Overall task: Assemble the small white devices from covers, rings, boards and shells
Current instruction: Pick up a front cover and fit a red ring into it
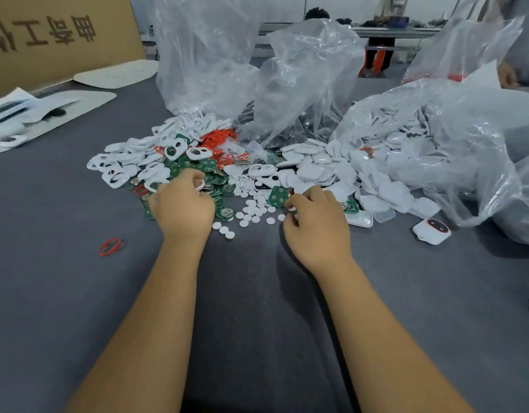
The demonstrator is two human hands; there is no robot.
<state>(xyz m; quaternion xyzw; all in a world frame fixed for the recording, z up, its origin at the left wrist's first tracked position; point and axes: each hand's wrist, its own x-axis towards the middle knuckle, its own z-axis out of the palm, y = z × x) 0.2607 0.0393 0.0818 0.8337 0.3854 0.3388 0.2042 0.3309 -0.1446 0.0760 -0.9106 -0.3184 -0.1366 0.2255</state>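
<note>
Here we see both hands on the grey counter [257, 308] amid the parts: left hand [182, 208] fingers curled over green boards [218, 186], grasp hidden; right hand [316, 225] fingers pinching white discs [257, 210].

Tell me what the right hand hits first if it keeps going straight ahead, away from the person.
Probably the green board lying just beyond the right hand, among the white discs. The white shells come behind it. Depth is hard to judge here.
</note>
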